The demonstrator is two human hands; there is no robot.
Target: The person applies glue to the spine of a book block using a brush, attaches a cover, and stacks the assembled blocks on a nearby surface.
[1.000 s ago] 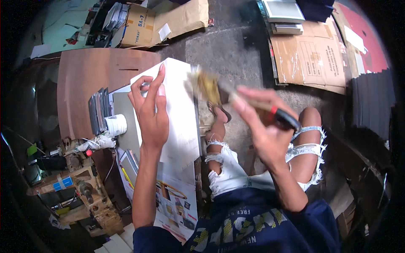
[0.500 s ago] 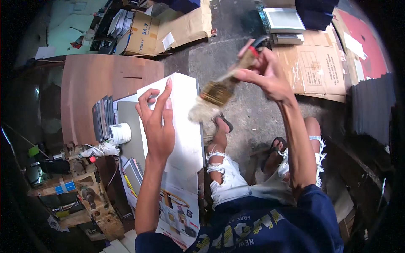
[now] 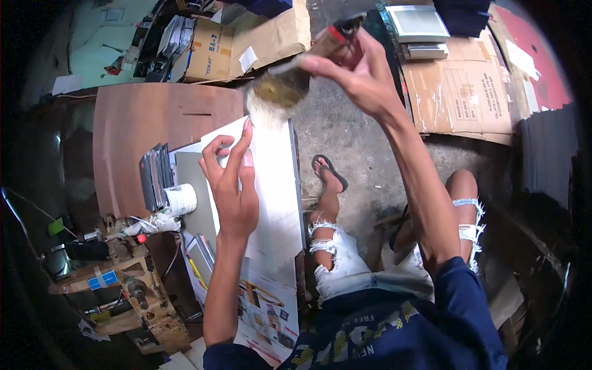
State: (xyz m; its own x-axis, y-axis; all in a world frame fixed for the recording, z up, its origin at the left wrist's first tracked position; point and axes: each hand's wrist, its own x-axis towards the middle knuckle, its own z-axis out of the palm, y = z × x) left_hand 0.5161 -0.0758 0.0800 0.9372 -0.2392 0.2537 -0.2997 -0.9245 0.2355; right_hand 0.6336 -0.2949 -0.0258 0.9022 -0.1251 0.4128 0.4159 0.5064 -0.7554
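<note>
A stack of white sheets or a white board (image 3: 274, 203) lies on the bench in front of me, its near part overlapping a printed sheet (image 3: 277, 296). Over its left side rests my left hand (image 3: 234, 197), fingers partly bent and apart, index pointing away, nothing held. My right hand (image 3: 357, 71) grips the handle of a wide flat brush (image 3: 283, 89) with a red band. Its pale bristles slant down to the white surface's far edge, close to my left fingertip. Motion blurs the brush, so I cannot tell whether the bristles touch.
Left of the white surface stand a stack of dark booklets (image 3: 154, 176) and a white tub (image 3: 180, 199). A brown wooden board (image 3: 148, 129) lies beyond. A wooden frame with metal parts (image 3: 148, 296) sits at lower left. Flattened cardboard (image 3: 459, 98) lies at far right.
My right hand has swung the brush left and away from me, from beside the white surface to its far edge. My left hand stays nearly in place.
</note>
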